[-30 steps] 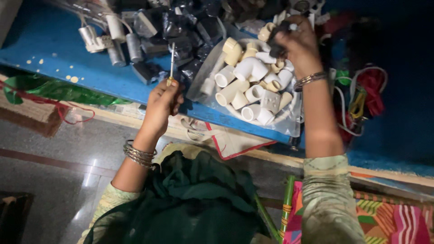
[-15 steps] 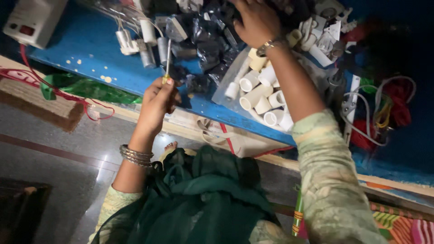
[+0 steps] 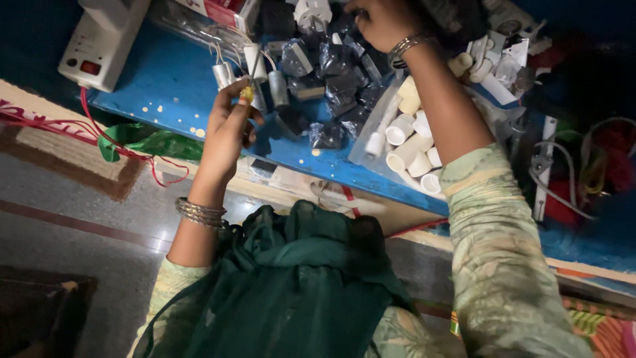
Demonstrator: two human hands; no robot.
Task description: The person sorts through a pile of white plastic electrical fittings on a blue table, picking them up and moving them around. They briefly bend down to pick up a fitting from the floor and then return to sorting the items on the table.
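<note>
My left hand grips a thin screwdriver with a yellow handle, its shaft pointing away from me over the blue table. My right hand reaches far across the table into a heap of dark parts wrapped in clear plastic; its fingers are curled and partly cut off by the frame edge, so what it holds is hidden. Beneath my right forearm lies a clear bag of white cylindrical fittings. Small silver capacitors with wire leads stand just beyond the screwdriver tip.
A white electrical box with a red switch sits at the table's far left, a red wire trailing from it over the edge. Green cloth lies by the table edge. White plugs and cables crowd the right side.
My right hand has moved from the bag of white fittings farther across into the dark wrapped parts. My left hand keeps the screwdriver, shifted slightly forward. The view has swung right.
</note>
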